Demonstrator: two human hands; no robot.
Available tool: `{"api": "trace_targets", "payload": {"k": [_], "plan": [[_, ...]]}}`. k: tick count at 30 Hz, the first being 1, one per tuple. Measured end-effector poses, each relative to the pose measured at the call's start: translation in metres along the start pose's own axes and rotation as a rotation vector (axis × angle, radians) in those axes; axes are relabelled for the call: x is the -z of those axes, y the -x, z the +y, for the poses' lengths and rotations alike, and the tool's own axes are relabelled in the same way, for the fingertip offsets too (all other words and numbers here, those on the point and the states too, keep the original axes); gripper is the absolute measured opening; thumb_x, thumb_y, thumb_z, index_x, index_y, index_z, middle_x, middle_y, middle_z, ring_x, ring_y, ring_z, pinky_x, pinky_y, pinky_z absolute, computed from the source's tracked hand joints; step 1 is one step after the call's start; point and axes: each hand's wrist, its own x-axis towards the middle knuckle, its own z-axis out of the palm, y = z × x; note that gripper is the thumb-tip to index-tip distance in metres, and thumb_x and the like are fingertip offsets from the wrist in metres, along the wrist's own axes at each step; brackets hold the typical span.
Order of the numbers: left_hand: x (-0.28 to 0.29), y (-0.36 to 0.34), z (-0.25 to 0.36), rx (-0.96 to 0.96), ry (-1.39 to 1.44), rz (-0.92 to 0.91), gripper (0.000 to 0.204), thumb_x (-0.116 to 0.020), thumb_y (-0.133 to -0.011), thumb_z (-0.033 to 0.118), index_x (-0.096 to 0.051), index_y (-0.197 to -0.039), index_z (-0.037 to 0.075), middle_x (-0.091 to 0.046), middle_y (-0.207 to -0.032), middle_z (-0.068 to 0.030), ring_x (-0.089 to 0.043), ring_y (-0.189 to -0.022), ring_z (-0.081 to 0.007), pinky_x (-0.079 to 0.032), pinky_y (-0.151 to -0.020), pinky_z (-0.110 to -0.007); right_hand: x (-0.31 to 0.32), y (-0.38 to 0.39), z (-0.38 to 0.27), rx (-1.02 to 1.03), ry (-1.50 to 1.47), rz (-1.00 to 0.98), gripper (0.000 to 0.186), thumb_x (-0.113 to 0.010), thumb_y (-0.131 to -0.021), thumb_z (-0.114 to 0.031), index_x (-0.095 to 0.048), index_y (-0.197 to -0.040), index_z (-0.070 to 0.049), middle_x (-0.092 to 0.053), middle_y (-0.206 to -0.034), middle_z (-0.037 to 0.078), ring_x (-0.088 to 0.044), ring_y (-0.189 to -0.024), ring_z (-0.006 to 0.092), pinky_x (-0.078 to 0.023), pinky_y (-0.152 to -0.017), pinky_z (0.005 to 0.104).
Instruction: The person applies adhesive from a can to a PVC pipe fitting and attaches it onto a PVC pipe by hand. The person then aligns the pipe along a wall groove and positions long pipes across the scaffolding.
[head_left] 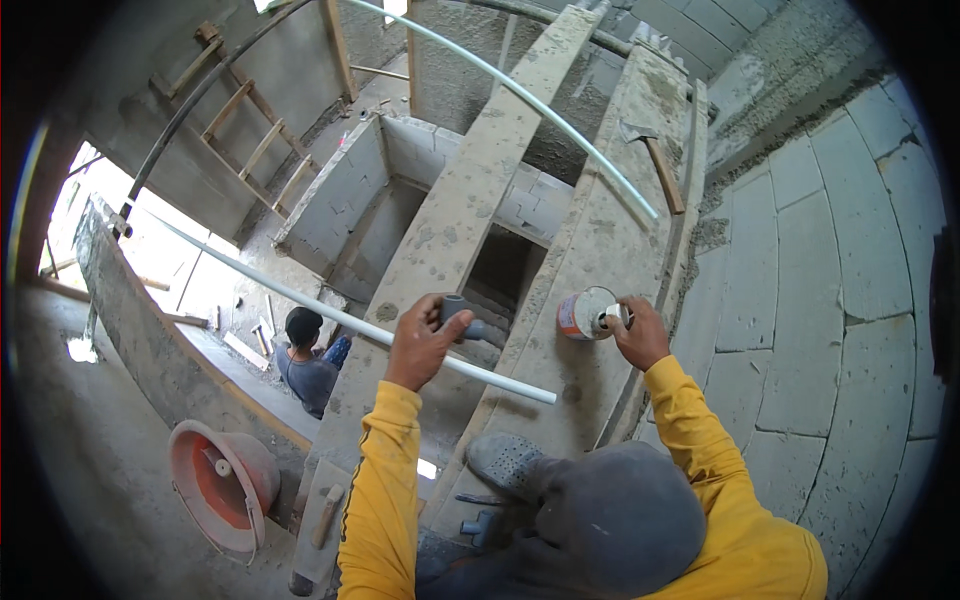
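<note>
My left hand (425, 340) is closed around a grey plastic pipe elbow (453, 306), held above the gap between two planks. A white pipe (480, 374) passes beneath that hand. On the right-hand plank stands a small round can (572, 316) with a red and white label. My right hand (640, 335) is at the can's top, its fingers pinching a small white cap (613, 316). Whether the cap is still on the can's opening, I cannot tell. Near my shoe lies a grey tee fitting (479, 528).
Cement-stained planks (440, 235) span a deep opening. A hatchet (655, 170) and a second pale pipe (560, 122) lie ahead. A bucket (262, 462) stands at lower left. Another person (308, 362) is below. A block wall (790, 290) rises on the right.
</note>
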Motion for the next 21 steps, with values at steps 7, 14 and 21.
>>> {"api": "trace_targets", "payload": {"k": [7, 14, 21], "plan": [[0.002, 0.014, 0.035, -0.044, -0.182, 0.055, 0.044, -0.076, -0.092, 0.031, -0.065, -0.113, -0.006, -0.066, -0.093, -0.0056, -0.058, -0.084, -0.0105, -0.049, -0.079, -0.026, 0.017, 0.01, -0.005, -0.144, -0.246, 0.061, 0.037, -0.075, -0.085, -0.022, -0.065, -0.111, 0.002, -0.067, -0.097, 0.019, -0.066, -0.087, 0.0309, -0.053, -0.08, 0.0399], [0.008, 0.02, 0.03, 0.024, -0.097, 0.069, 0.042, -0.074, -0.094, 0.03, -0.065, -0.113, -0.005, -0.063, -0.094, -0.0034, -0.054, -0.085, -0.0103, -0.046, -0.08, -0.026, 0.021, 0.022, 0.01, -0.372, -0.568, 0.007, 0.032, -0.07, -0.093, -0.02, -0.062, -0.116, 0.001, -0.066, -0.091, 0.008, -0.063, -0.072, 0.0129, -0.057, -0.054, 0.0266], [0.018, 0.021, 0.02, 0.006, -0.087, 0.102, 0.035, -0.072, -0.095, 0.027, -0.065, -0.11, -0.004, -0.06, -0.092, -0.0017, -0.053, -0.082, -0.0088, -0.046, -0.075, -0.024, 0.022, 0.028, 0.01, -0.554, -0.833, 0.06, 0.031, -0.068, -0.095, -0.02, -0.06, -0.115, 0.003, -0.063, -0.091, 0.008, -0.064, -0.071, 0.0142, -0.06, -0.056, 0.0282]]}}
